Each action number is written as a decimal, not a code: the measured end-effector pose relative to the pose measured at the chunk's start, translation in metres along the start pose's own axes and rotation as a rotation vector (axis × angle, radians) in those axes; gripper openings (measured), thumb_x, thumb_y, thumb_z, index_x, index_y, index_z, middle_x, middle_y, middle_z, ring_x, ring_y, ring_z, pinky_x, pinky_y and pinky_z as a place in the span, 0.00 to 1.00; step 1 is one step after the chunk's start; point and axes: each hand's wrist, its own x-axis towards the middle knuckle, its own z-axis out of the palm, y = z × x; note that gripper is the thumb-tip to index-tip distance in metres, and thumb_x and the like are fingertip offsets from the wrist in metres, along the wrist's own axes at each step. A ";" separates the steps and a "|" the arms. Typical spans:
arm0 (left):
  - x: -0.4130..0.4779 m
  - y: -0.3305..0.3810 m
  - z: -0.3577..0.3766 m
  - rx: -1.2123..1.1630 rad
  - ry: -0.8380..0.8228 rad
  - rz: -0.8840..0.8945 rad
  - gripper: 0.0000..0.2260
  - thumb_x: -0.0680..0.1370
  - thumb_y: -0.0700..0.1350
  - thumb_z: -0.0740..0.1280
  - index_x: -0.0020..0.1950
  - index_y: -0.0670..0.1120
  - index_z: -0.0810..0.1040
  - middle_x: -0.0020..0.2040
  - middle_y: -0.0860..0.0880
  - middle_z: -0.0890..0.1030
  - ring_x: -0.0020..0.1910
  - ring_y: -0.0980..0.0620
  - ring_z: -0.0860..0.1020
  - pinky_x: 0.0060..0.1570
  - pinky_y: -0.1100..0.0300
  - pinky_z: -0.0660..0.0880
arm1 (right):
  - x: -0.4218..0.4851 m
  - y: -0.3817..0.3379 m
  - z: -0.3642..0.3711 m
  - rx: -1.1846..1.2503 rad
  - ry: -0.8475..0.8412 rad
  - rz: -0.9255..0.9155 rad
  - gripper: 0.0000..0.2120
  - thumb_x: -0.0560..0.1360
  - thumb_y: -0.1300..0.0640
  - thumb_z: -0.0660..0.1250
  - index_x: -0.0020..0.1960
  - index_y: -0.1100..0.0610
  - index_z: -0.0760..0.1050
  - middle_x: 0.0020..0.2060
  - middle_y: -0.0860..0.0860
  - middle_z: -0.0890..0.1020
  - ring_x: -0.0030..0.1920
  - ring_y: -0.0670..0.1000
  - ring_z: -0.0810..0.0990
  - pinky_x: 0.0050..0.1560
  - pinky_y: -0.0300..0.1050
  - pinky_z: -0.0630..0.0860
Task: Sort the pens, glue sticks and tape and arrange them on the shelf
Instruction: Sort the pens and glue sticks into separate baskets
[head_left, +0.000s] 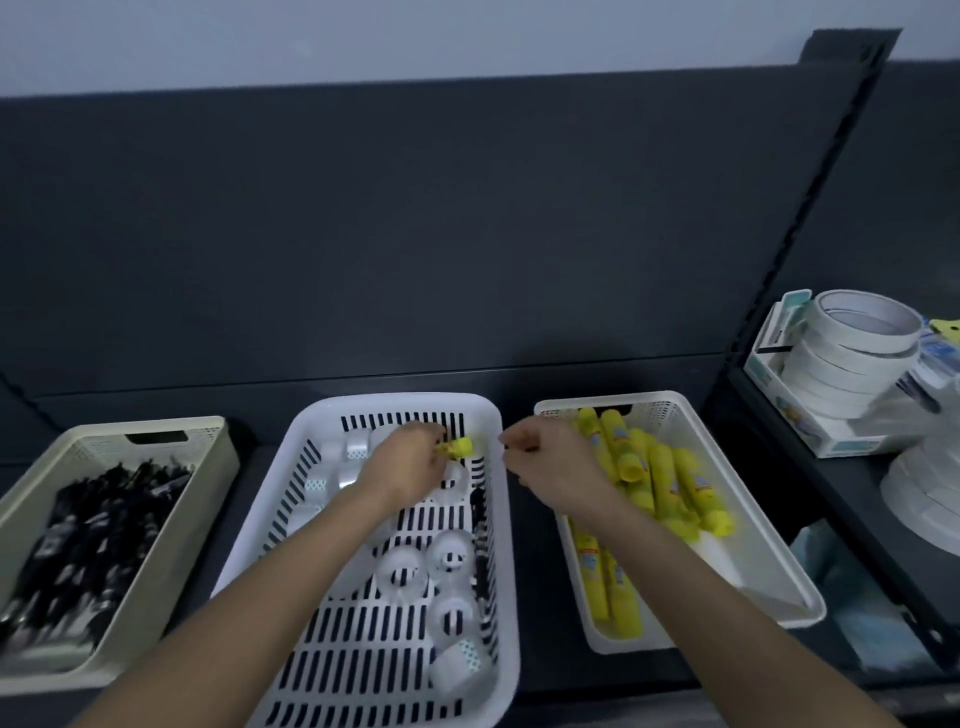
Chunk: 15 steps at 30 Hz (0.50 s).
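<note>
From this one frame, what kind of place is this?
Likely a stationery shop or stockroom: dark slotted retail shelving, baskets sorted into pens, clear tape rolls and yellow glue sticks, plus boxed stacks of white tape on the neighbouring shelf.

On my feed a pale wall (363, 36) runs across the top. Below it the dark grey back panel (415, 234) fills most of the view. The shelf (535, 545) board under it is just as dark. At the right a slotted upright (806, 208) rises on a slant, with a second black bay (852, 499) beyond it. The light is dim and bluish.
</note>
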 end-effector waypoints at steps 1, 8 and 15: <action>0.004 -0.005 0.002 0.061 -0.052 0.014 0.05 0.78 0.40 0.60 0.49 0.42 0.75 0.48 0.44 0.78 0.51 0.43 0.77 0.47 0.53 0.74 | 0.000 -0.003 0.007 -0.020 -0.006 -0.007 0.10 0.75 0.60 0.65 0.56 0.57 0.79 0.51 0.51 0.82 0.50 0.49 0.79 0.53 0.45 0.76; 0.026 -0.014 0.015 0.336 -0.152 0.082 0.11 0.79 0.48 0.58 0.53 0.44 0.76 0.50 0.47 0.79 0.49 0.46 0.78 0.47 0.53 0.72 | 0.000 -0.018 0.059 -0.270 -0.151 -0.053 0.10 0.78 0.61 0.60 0.55 0.63 0.78 0.45 0.55 0.80 0.38 0.47 0.73 0.30 0.28 0.65; 0.039 -0.025 0.005 0.164 -0.172 0.096 0.19 0.73 0.58 0.67 0.32 0.46 0.69 0.32 0.49 0.71 0.34 0.51 0.71 0.35 0.58 0.65 | 0.000 -0.020 0.099 -0.684 -0.237 0.034 0.17 0.78 0.69 0.56 0.33 0.55 0.63 0.35 0.53 0.72 0.31 0.48 0.66 0.26 0.36 0.56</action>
